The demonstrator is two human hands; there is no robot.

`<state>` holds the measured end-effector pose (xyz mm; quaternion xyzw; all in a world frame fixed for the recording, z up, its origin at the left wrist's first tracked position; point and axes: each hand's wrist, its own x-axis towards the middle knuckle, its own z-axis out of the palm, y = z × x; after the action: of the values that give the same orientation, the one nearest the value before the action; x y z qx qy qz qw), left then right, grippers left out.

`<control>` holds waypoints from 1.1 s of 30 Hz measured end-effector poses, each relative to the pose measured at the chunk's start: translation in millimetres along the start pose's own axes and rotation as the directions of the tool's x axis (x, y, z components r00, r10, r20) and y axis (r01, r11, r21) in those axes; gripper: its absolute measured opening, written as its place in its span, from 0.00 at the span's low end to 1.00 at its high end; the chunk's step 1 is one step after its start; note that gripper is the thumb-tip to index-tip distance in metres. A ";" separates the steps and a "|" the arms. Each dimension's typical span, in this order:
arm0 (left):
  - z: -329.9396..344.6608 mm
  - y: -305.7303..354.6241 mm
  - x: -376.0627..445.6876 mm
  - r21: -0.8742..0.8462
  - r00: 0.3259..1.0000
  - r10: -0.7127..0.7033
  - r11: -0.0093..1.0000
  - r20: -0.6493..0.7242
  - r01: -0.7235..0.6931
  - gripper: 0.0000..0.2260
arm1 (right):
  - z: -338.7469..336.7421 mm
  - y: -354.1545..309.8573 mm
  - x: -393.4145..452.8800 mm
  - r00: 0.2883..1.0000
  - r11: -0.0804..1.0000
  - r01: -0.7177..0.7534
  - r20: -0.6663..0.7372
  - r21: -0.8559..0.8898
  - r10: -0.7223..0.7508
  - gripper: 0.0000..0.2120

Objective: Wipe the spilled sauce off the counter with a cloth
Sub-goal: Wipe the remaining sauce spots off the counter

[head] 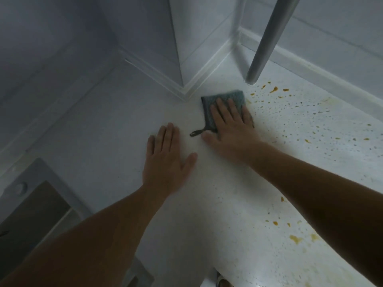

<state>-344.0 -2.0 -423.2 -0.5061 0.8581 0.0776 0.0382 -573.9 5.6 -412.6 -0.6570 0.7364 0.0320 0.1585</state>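
Head view: right hand (230, 127) flat, fingers spread, palm pressed on a grey-green cloth (222, 102), not gripping it. Cloth lies on the white counter (207, 204), near the wall corner, its loop (195, 133) sticking out beside the thumb. Left hand (165, 158) open, flat on bare counter, holding nothing, just left of the cloth. Orange sauce (273, 89) spots right of cloth, near a metal pole (267, 38); more sauce drops further along the counter toward the front right edge. Hob (31, 204) at lower left.
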 end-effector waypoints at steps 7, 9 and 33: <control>-1.2 0.1 0.0 -0.008 1.000 -0.002 1.000 0.020 0.003 0.40 | -25.2 0.0 61.1 1.000 1.000 -0.011 -0.007 -0.001 0.011 0.50; -0.5 -0.3 0.6 -0.004 1.000 0.002 1.000 0.010 -0.002 0.39 | -25.3 10.4 50.2 0.995 0.995 -0.094 -0.028 0.031 0.095 0.52; 5.6 106.2 24.2 -0.261 0.951 -0.300 0.926 -0.067 0.274 0.28 | -24.1 21.0 42.1 0.999 0.998 0.046 -0.020 0.054 -0.045 0.33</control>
<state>-448.6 28.6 -422.1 -0.6305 0.7589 0.1512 -0.0602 -602.7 -38.1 -404.7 -0.6692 0.7234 0.0023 0.1699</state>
